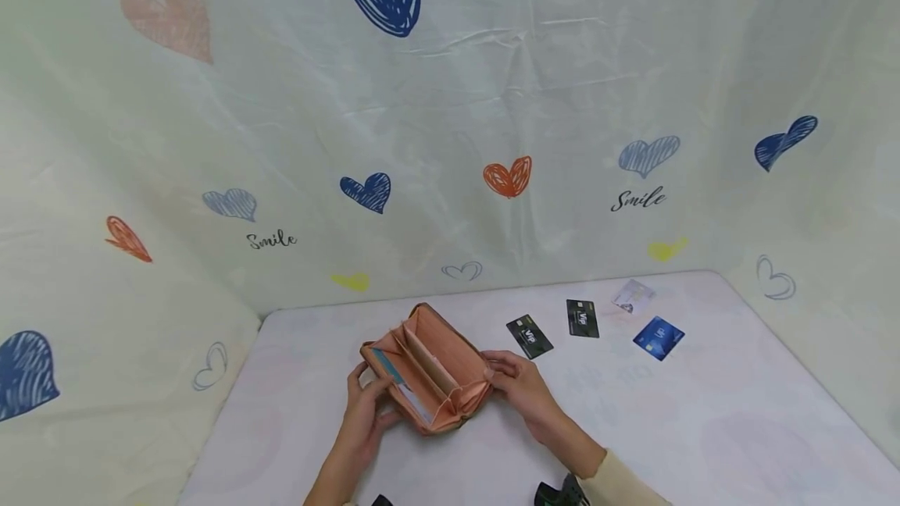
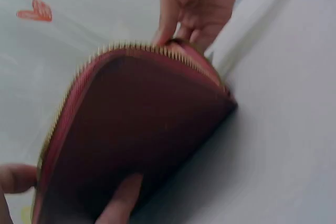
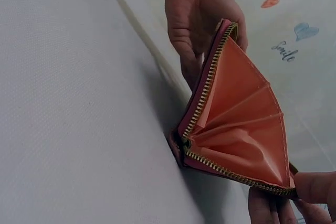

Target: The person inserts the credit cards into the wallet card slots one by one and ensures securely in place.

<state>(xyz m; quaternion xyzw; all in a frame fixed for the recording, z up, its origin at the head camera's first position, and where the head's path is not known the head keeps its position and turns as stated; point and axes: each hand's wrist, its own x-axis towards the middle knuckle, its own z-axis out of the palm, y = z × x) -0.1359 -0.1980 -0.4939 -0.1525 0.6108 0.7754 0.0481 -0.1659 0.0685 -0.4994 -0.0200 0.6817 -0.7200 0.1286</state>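
Observation:
A zip-around wallet [image 1: 450, 346] with an orange-pink lining is spread wide between both hands. My left hand [image 1: 363, 416] grips its left half, fingers at the outer edge and thumb against the dark outer cover [image 2: 152, 114]. On the opposite side, my right hand [image 1: 527, 389] pinches the right cover by its edge. Pleated dividers and a gusset [image 3: 241, 129] fan out between brass zipper teeth [image 3: 207, 85]. A teal card-like piece [image 1: 388, 366] and a white one [image 1: 416, 403] show in the left half's pocket.
Right of the wallet lie two black VIP cards, one nearer [image 1: 530, 336] and one farther [image 1: 583, 318]. Beyond them are a pale card [image 1: 634, 297] and a blue card [image 1: 658, 337]. A heart-printed sheet [image 1: 436, 115] rises behind the white table [image 1: 689, 412].

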